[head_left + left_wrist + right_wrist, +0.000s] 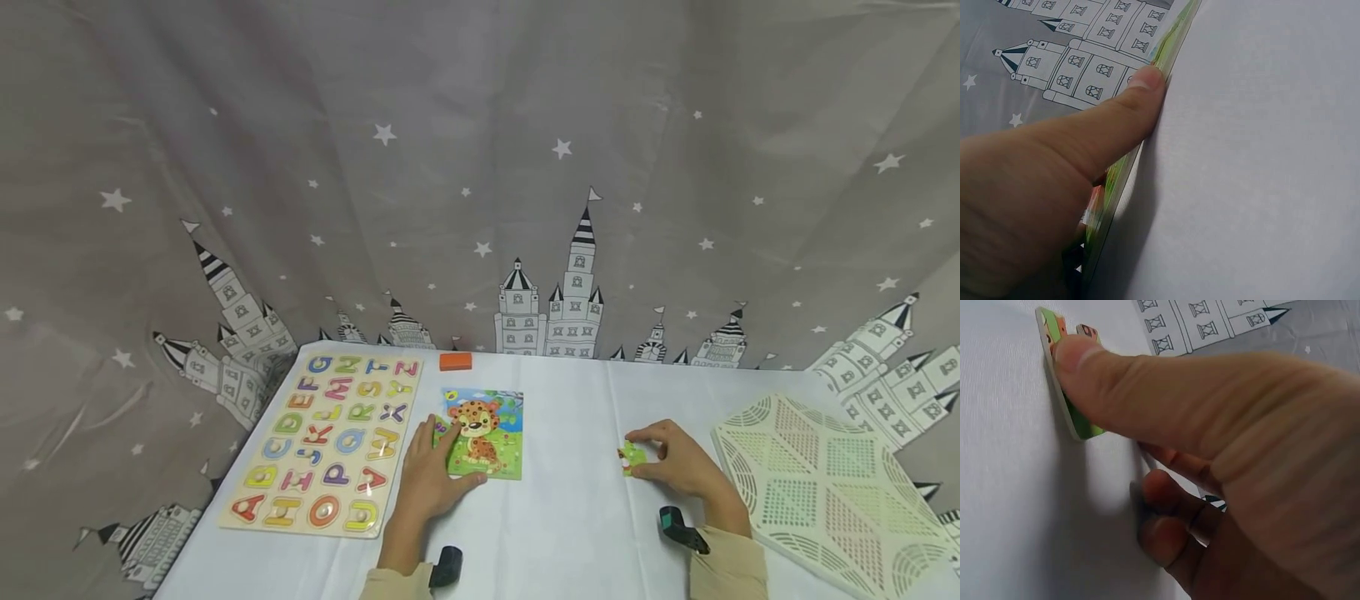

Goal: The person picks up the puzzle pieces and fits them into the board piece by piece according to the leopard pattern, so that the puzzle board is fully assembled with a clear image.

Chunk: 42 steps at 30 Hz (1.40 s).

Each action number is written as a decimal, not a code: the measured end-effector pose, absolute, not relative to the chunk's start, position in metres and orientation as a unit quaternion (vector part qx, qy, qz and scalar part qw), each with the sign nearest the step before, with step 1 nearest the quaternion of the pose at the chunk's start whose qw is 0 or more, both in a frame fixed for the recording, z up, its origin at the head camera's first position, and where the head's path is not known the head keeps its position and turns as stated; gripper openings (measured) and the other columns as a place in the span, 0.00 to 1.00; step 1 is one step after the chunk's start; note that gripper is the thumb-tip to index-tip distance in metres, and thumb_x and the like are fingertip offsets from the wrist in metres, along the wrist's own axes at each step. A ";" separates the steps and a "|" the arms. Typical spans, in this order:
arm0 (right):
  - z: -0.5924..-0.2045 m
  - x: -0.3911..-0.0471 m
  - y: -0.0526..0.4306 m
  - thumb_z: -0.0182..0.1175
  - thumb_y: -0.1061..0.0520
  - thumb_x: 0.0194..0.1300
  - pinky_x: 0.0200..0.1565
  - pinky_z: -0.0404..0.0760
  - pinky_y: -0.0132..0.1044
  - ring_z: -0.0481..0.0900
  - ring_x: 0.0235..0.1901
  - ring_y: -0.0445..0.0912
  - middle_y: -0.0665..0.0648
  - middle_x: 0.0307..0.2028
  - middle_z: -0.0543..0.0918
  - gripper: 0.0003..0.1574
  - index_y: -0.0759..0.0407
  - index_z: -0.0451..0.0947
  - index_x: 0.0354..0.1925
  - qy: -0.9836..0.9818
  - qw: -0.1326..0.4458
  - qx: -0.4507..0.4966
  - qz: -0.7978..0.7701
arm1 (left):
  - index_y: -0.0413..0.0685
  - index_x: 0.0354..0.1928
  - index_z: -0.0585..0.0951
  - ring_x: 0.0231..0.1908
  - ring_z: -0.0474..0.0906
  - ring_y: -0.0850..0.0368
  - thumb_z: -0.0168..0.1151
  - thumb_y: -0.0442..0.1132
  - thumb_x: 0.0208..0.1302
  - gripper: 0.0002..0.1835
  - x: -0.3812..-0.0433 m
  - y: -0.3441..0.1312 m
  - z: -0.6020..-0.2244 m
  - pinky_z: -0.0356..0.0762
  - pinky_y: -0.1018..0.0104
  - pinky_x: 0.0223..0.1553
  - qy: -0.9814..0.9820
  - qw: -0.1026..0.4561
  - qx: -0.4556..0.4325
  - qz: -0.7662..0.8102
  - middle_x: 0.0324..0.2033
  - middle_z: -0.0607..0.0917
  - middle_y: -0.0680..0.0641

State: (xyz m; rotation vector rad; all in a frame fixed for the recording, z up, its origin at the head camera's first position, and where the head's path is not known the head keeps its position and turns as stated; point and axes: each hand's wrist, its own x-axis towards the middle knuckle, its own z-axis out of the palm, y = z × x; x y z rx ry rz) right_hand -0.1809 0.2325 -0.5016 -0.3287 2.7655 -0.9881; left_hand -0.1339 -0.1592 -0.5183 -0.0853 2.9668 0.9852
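Note:
My left hand (pixel 430 475) lies at the lower left corner of a square leopard jigsaw puzzle (pixel 506 450). Its index finger reaches over the picture, and the thumb (pixel 1125 100) stretches along the near edge in the left wrist view. Off to the right, my right hand (pixel 681 458) pinches a small green puzzle piece (pixel 634 457) between thumb and fingers, above the white cloth. In the right wrist view this piece (pixel 1085 428) stands tilted on edge, with green, orange and spotted printing; the thumb covers its middle.
A wooden alphabet board (pixel 300 450) with colourful knobbed letters lies left of my left hand. Behind the puzzle sits an orange block (pixel 455 361). A white patterned hexagonal panel (pixel 840 500) lies at the right. A grey castle-print curtain (pixel 450 167) hangs behind the table.

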 end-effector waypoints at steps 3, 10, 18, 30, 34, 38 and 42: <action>-0.500 -0.181 0.229 0.80 0.52 0.50 0.41 0.72 0.35 0.71 0.42 0.48 0.61 0.53 0.79 0.33 0.56 0.84 0.55 0.937 0.100 -0.092 -0.321 | 0.49 0.75 0.69 0.78 0.46 0.29 0.77 0.61 0.49 0.52 -0.134 -0.159 -0.517 0.47 0.29 0.76 0.949 0.007 -0.027 0.315 0.79 0.52 0.33; -0.498 -0.182 0.212 0.71 0.59 0.61 0.37 0.72 0.33 0.74 0.35 0.45 0.54 0.37 0.85 0.17 0.59 0.80 0.49 0.920 0.103 -0.053 -0.374 | 0.49 0.75 0.69 0.78 0.47 0.29 0.77 0.61 0.50 0.52 -0.134 -0.159 -0.516 0.47 0.28 0.76 0.949 0.007 -0.027 0.314 0.79 0.53 0.32; -0.495 -0.185 0.161 0.66 0.60 0.68 0.31 0.78 0.32 0.79 0.31 0.42 0.53 0.36 0.86 0.13 0.57 0.81 0.50 0.879 0.112 -0.042 -0.461 | 0.49 0.75 0.69 0.79 0.46 0.29 0.77 0.61 0.50 0.52 -0.134 -0.157 -0.517 0.46 0.29 0.77 0.947 0.014 -0.029 0.319 0.79 0.52 0.33; -0.504 -0.188 0.094 0.70 0.55 0.65 0.30 0.79 0.32 0.81 0.28 0.40 0.53 0.36 0.86 0.14 0.57 0.84 0.48 0.858 0.115 -0.079 -0.494 | 0.50 0.75 0.68 0.79 0.45 0.29 0.77 0.60 0.50 0.52 -0.136 -0.159 -0.518 0.45 0.29 0.77 0.947 0.017 -0.025 0.319 0.79 0.52 0.32; -0.510 -0.187 0.077 0.71 0.53 0.64 0.33 0.79 0.32 0.82 0.27 0.39 0.51 0.36 0.86 0.15 0.55 0.85 0.48 0.865 0.112 -0.078 -0.482 | 0.50 0.75 0.68 0.79 0.45 0.29 0.77 0.61 0.51 0.52 -0.135 -0.160 -0.518 0.45 0.29 0.77 0.948 0.017 -0.027 0.316 0.80 0.52 0.32; -0.511 -0.186 0.060 0.72 0.51 0.63 0.33 0.77 0.33 0.79 0.25 0.40 0.51 0.36 0.87 0.16 0.55 0.86 0.47 0.877 0.102 -0.078 -0.462 | 0.50 0.76 0.68 0.79 0.45 0.29 0.77 0.61 0.51 0.52 -0.135 -0.160 -0.519 0.45 0.29 0.77 0.949 0.017 -0.028 0.314 0.80 0.51 0.32; -0.510 -0.184 0.047 0.73 0.51 0.61 0.34 0.74 0.34 0.75 0.27 0.41 0.51 0.35 0.86 0.15 0.55 0.87 0.45 0.891 0.080 -0.068 -0.442 | 0.49 0.75 0.68 0.79 0.45 0.29 0.77 0.61 0.51 0.52 -0.136 -0.159 -0.518 0.45 0.29 0.77 0.949 0.013 -0.027 0.313 0.79 0.52 0.32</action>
